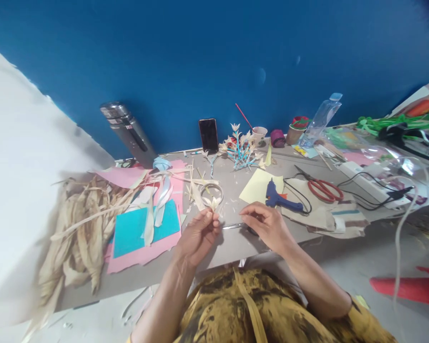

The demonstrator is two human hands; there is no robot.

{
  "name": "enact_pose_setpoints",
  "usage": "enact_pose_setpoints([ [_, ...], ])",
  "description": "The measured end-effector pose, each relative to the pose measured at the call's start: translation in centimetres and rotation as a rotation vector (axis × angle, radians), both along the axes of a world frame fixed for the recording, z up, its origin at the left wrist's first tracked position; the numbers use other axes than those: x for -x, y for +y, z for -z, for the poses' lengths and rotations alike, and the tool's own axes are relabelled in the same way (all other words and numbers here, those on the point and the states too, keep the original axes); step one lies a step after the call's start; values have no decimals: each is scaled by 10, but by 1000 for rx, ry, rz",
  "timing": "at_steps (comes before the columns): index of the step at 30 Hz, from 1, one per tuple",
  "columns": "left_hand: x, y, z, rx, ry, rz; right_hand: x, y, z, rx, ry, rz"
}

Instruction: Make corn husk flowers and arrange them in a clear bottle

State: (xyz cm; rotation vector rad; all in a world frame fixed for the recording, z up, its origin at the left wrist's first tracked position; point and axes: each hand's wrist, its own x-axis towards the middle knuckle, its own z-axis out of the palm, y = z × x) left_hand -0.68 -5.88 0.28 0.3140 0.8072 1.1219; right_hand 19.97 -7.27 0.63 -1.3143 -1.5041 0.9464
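Observation:
Between the thumb and fingers of my left hand (200,233) is a small pale flower (213,204), apparently of dried husk, petals pointing up. A round tape roll or ring (212,191) lies on the table just beyond it. My right hand (266,225) hovers to the right with thumb and forefinger pinched; whatever they hold, if anything, is too small to make out. Beneath that hand, a slim metal tool (233,226) lies partly covered. A blue glue gun (281,197) rests close by on yellow paper (259,183).
Dried husks (87,228) and a turquoise sheet (132,233) on pink paper lie left. A flask (130,133), a phone (209,136) and a bunch of husk flowers (241,150) stand along the wall. Red-handled scissors (325,189) and a power strip (368,186) sit right.

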Motion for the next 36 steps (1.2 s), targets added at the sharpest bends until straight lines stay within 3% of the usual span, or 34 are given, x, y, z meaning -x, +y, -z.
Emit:
enact_pose_setpoints([
  [4, -2, 3, 1, -5, 15, 4, 0, 3, 2, -7, 21, 20],
  [14, -8, -1, -2, 32, -49, 69, 18, 4, -10, 183, 195, -69],
  [22, -24, -6, 4, -1, -134, 44, 21, 3, -10, 139, 187, -57],
  [32, -22, -15, -5, -146, 214, -184, 24, -5, -14, 104, 194, -35],
  [36, -18, -24, -6, -243, 457, -141, 29, -5, -14, 59, 206, -66],
])
